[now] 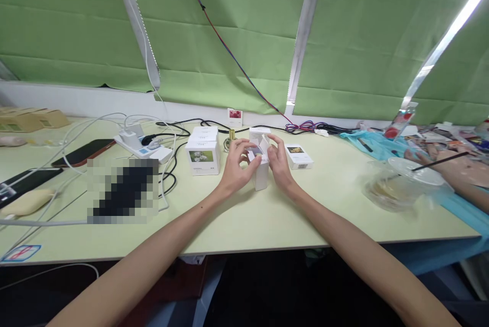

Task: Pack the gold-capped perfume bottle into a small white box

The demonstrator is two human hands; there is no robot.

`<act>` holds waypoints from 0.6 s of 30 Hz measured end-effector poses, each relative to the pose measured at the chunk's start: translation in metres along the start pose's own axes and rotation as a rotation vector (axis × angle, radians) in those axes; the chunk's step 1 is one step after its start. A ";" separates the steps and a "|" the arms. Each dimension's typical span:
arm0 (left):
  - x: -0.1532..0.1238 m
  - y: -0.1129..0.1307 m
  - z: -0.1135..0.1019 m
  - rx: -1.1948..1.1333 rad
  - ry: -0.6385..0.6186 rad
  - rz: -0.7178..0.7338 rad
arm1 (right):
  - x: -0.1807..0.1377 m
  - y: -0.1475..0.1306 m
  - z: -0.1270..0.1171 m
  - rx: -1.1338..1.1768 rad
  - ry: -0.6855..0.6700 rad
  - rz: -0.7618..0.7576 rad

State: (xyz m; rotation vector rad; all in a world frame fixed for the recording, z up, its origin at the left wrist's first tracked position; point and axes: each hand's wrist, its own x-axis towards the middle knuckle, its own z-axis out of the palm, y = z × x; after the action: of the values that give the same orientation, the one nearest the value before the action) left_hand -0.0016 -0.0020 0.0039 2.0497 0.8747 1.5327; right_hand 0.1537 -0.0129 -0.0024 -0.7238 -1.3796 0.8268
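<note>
Fingers (253, 166) of the left hand (237, 166) and right hand (281, 166) are grasping a white box (261, 180) with its flap (264, 142) raised, ideally pressing lightly so it isn't buckling.

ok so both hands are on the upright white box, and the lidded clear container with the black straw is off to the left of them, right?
Wrong side: the head view shows the clear container with the black straw to the right. Left hand and right hand are on the upright white box.
</note>
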 end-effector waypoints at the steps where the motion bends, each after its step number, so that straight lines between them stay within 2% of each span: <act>1: 0.000 0.000 0.000 -0.018 -0.003 -0.008 | 0.000 0.000 0.000 -0.003 0.000 0.001; 8: 0.001 -0.007 0.001 -0.106 -0.019 -0.027 | 0.000 -0.001 0.000 -0.041 0.008 0.014; 18: 0.000 -0.003 0.004 -0.042 0.007 -0.008 | 0.000 0.001 -0.002 -0.036 0.008 0.000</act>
State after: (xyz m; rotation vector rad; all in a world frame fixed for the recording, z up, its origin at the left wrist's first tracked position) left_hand 0.0013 0.0004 0.0006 2.0104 0.8453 1.5422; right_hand 0.1552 -0.0122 -0.0036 -0.7545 -1.3908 0.8000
